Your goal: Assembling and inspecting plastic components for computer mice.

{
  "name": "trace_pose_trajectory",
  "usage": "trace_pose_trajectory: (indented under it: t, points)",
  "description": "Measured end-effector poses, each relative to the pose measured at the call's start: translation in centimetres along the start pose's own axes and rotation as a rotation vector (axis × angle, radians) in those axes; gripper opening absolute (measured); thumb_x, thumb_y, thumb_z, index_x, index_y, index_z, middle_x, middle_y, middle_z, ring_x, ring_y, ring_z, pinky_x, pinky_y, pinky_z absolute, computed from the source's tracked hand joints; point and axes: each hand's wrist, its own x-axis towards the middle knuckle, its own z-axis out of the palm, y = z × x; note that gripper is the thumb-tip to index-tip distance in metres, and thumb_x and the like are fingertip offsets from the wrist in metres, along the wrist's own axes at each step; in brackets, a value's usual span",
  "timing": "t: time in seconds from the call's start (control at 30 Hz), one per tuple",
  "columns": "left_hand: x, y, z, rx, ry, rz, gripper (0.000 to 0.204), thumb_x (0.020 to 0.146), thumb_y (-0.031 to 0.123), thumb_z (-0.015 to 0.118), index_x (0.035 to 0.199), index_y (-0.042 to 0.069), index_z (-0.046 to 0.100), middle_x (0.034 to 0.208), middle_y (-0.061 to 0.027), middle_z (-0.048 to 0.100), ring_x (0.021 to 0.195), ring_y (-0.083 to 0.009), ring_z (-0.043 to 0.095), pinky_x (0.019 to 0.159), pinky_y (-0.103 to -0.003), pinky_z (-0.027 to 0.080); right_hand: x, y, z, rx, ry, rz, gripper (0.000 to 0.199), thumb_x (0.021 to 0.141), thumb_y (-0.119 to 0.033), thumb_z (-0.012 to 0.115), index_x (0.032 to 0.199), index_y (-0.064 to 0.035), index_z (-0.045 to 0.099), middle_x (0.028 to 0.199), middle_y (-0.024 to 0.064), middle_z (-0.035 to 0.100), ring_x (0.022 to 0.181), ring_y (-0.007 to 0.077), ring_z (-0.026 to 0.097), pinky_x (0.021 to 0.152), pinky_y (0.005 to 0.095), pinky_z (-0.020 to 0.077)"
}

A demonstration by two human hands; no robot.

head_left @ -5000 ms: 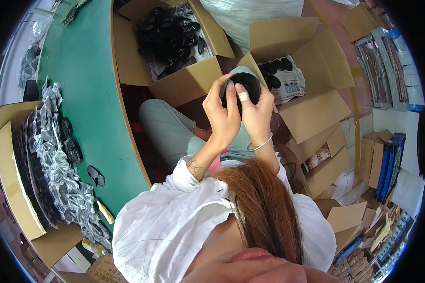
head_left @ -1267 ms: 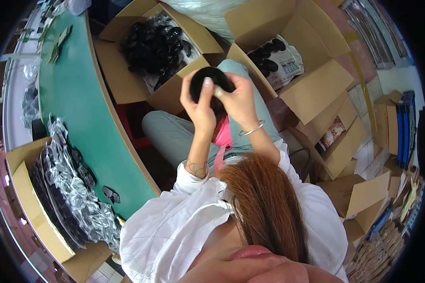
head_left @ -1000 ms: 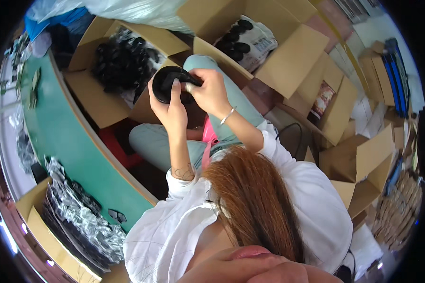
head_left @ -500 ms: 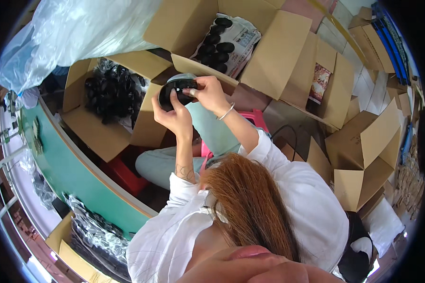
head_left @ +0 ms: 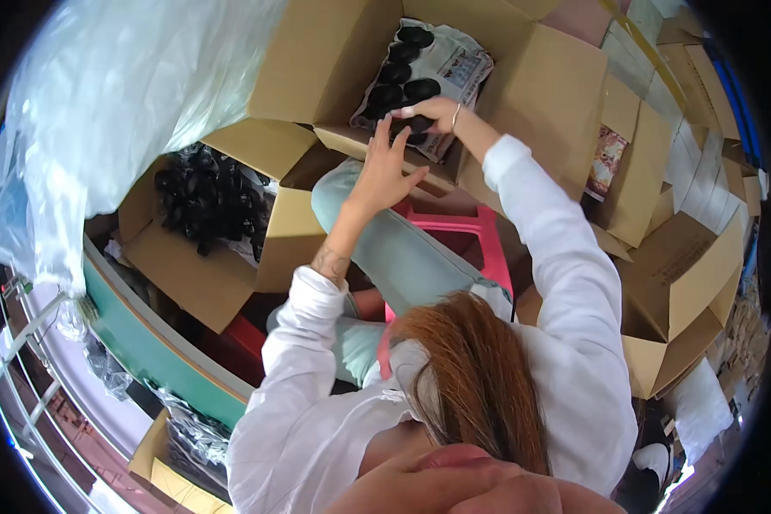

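My right hand [head_left: 437,113] reaches into the far open cardboard box [head_left: 535,111], its fingers curled over a black rounded piece [head_left: 417,125]. Several more glossy black oval pieces [head_left: 421,89] sit in rows on a printed white bag [head_left: 458,73] inside that box. My left hand [head_left: 385,176] is open at the near side of the box, fingers spread and holding nothing. Its fingertips are close to my right hand; whether they touch the box edge I cannot tell.
To the left stands an open carton [head_left: 184,274] of black pieces in clear wrapping [head_left: 210,197]. Large translucent plastic sheeting [head_left: 163,94] hangs beside it. A green table [head_left: 146,343] runs along the left, a pink stool [head_left: 488,240] is under me, and more cartons [head_left: 690,283] stand right.
Both hands have moved from in front of me, where they held a black rounded piece, toward the far box. My left hand has let go and spread; my right now reaches inside.
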Motion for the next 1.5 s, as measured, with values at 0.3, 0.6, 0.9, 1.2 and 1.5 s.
trace_pose_trajectory:
  t: [0.3, 0.6, 0.9, 1.2, 1.5]
  points:
    - [-2.8, -2.0, -1.4, 0.037, 0.009, -0.211, 0.037, 0.083, 0.012, 0.068, 0.118, 0.005, 0.060, 0.143, -0.0173, 0.040, 0.133, -0.0366, 0.038, 0.108, -0.045, 0.035, 17.6, 2.4, -13.9, -0.702, 0.807, -0.028, 0.063, 0.060, -0.029, 0.087, 0.110, 0.0034, 0.066, 0.103, 0.0149, 0.070, 0.093, 0.0255, 0.067, 0.084, 0.0314, 0.0519]
    - [-4.1, -4.6, -0.3, -0.298, 0.158, -0.256, 0.027, 0.078, 0.006, 0.065, 0.104, -0.001, 0.062, 0.128, -0.0194, 0.051, 0.123, -0.0362, 0.047, 0.102, -0.045, 0.041, 22.5, 2.2, -13.6, -0.732, 0.613, -0.171, 0.055, 0.071, -0.031, 0.081, 0.117, -0.0043, 0.065, 0.106, 0.0128, 0.069, 0.094, 0.0258, 0.065, 0.087, 0.0322, 0.0505]
    - [-4.9, -9.7, -6.6, 0.104, 0.927, -0.587, 0.037, 0.075, 0.004, 0.050, 0.110, 0.003, 0.058, 0.102, -0.0135, 0.059, 0.091, -0.0219, 0.054, 0.085, -0.031, 0.045, 19.1, 0.4, -8.6, -0.772, 0.329, -0.270, 0.045, 0.078, -0.024, 0.073, 0.117, -0.0036, 0.064, 0.105, 0.0103, 0.068, 0.090, 0.0210, 0.063, 0.083, 0.0299, 0.0498]
    - [-11.9, -35.9, -9.0, 0.478, 0.982, -1.016, 0.047, 0.086, 0.027, 0.054, 0.121, -0.003, 0.052, 0.115, -0.0235, 0.057, 0.108, -0.0389, 0.051, 0.098, -0.042, 0.039, 12.2, -1.7, -7.3, -0.744, 0.099, -0.453, 0.035, 0.085, -0.017, 0.065, 0.117, -0.0029, 0.063, 0.103, 0.0079, 0.068, 0.086, 0.0163, 0.062, 0.079, 0.0275, 0.0491]
    - [-9.5, -42.0, -2.6, 0.360, 0.954, -1.080, 0.056, 0.092, 0.043, 0.048, 0.126, -0.001, 0.051, 0.121, -0.0250, 0.055, 0.114, -0.0431, 0.046, 0.101, -0.045, 0.035, -2.4, -4.2, 1.3, -0.789, 0.035, -0.523, 0.027, 0.091, -0.009, 0.057, 0.116, -0.0021, 0.063, 0.099, 0.0053, 0.067, 0.081, 0.0118, 0.060, 0.074, 0.0248, 0.0483]
